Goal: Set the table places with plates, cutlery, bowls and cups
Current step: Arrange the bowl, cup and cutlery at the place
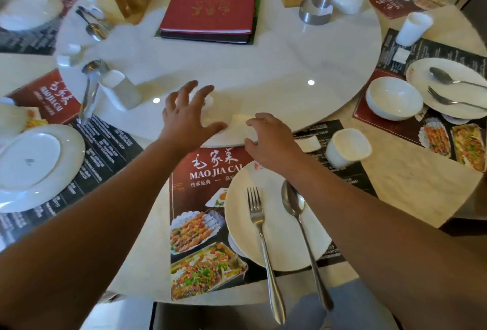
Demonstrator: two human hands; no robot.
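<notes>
Currently both hands are extended over the near edge of the turntable. The left hand is open, its fingers spread and bent slightly, and it holds nothing; it hovers above the glass, probably to steady or turn the turntable. The right hand has its fingers curled over a flat white napkin with the thumb at the napkin's near edge, which reads as a pinch. The napkin lies on the turntable rim, just beyond the near placemat, so it can be drawn straight down to this place. On the placemat the plate carries a fork and a spoon side by side, handles toward the seat for easy pickup. A cup stands to the right of the plate. No bowl is visible at this place, so it appears incomplete. The place to the right has a bowl beside its own plate. Bare tabletop separates the two places. To the left, loose cutlery and a second cup sit on the turntable, apparently staged for distribution.
</notes>
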